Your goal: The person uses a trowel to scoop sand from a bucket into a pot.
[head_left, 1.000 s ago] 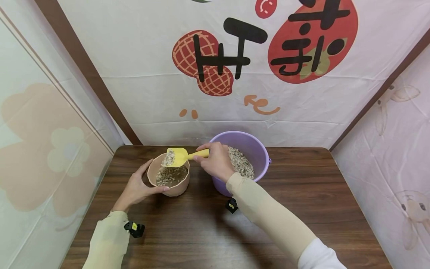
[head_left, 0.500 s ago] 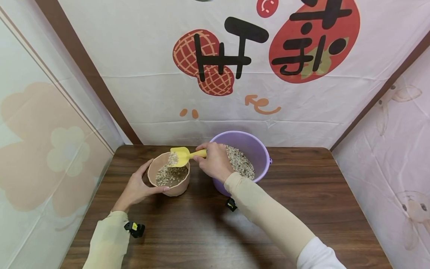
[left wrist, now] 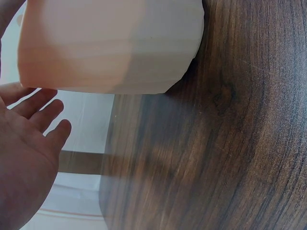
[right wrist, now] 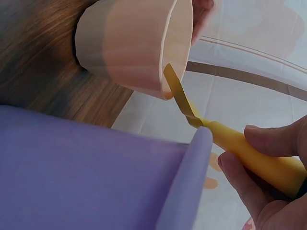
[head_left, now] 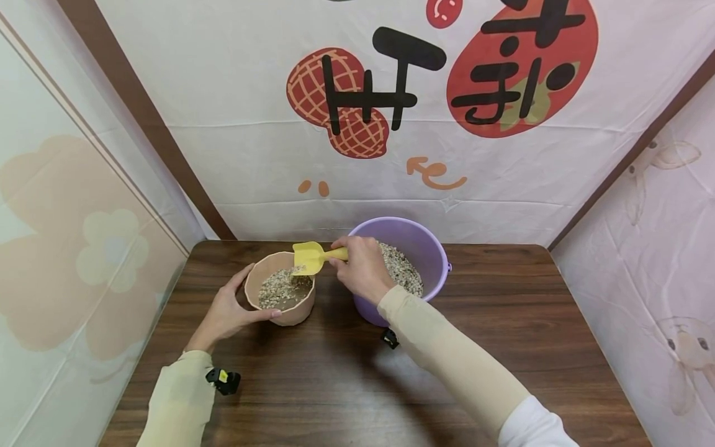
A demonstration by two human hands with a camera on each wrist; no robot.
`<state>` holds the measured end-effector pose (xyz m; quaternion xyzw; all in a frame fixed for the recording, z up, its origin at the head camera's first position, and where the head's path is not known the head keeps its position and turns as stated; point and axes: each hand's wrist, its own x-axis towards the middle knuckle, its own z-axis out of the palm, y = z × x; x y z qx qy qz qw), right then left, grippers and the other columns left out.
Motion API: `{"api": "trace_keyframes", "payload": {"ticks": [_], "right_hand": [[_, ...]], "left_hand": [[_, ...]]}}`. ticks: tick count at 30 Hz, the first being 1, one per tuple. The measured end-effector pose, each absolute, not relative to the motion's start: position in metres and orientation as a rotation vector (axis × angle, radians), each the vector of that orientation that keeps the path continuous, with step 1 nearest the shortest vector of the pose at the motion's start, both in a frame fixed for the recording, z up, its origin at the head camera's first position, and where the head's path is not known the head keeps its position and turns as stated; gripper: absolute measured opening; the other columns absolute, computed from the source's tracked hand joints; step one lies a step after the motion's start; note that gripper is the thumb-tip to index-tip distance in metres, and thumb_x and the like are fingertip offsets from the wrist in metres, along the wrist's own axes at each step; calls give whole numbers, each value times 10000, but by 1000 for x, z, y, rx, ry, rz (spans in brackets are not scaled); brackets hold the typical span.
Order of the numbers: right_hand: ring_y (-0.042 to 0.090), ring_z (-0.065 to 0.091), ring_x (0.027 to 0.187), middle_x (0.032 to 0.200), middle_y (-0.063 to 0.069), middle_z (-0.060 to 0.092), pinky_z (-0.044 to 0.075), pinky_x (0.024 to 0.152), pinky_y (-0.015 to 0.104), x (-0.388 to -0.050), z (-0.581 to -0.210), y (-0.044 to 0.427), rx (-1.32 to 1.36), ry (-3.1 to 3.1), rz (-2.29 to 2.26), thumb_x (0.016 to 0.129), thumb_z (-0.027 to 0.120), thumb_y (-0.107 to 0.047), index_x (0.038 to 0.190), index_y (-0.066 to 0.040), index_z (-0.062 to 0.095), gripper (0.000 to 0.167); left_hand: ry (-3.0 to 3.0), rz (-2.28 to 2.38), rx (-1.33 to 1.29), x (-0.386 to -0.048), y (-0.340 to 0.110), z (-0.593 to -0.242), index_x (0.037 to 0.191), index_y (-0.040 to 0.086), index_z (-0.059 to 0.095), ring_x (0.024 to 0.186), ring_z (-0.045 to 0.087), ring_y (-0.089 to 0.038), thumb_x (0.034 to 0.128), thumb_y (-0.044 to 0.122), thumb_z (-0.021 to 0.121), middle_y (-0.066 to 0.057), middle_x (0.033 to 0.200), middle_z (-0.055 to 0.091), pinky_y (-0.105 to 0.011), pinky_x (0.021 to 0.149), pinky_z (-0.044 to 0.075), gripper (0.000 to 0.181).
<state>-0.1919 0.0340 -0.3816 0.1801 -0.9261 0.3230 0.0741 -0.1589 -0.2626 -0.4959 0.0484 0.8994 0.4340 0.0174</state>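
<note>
A peach pot [head_left: 294, 315] with grainy material inside stands on the table at left. My left hand [head_left: 226, 315] grips it from the side, thumb at the near rim and fingers around the far side; the left wrist view shows the pot wall [left wrist: 110, 48] above the hand [left wrist: 26, 143]. My right hand [head_left: 364, 267] holds the handle of a yellow scoop [head_left: 308, 257], its blade tilted over the pot's right rim with a few grains at its lower edge. In the right wrist view, thumb and finger pinch the scoop handle [right wrist: 254, 155].
A purple bucket [head_left: 432, 248], partly filled with the same grains, stands right of the pot, beneath my right wrist. The brown wooden table [head_left: 503, 310] meets a printed cloth wall [head_left: 251, 155] at its back edge.
The scoop has shifted right and tipped, and most grains have left its blade. More grains lie in the pot. The left hand and pot stay in place.
</note>
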Motion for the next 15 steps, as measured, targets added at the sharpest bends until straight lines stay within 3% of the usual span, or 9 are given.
{"api": "trace_keyframes", "payload": {"ticks": [7, 15], "right_hand": [[208, 708, 842, 993, 85, 764, 573, 745, 305, -191, -379, 39, 584, -2771, 937, 881, 800, -100, 1083, -50, 774, 210], [236, 702, 868, 963, 66, 765, 560, 794, 359, -191, -381, 47, 602, -2714, 935, 859, 808, -89, 1045, -59, 784, 190]], "left_hand": [[2803, 1348, 154, -159, -262, -495, 1607, 51, 254, 1431, 321, -475, 679, 373, 964, -259, 1589, 320, -675, 1091, 322, 1212], [2802, 1337, 155, -159, -262, -494, 1614, 66, 243, 1435, 311, -480, 685, 376, 961, -259, 1593, 313, -680, 1088, 322, 1215]]}}
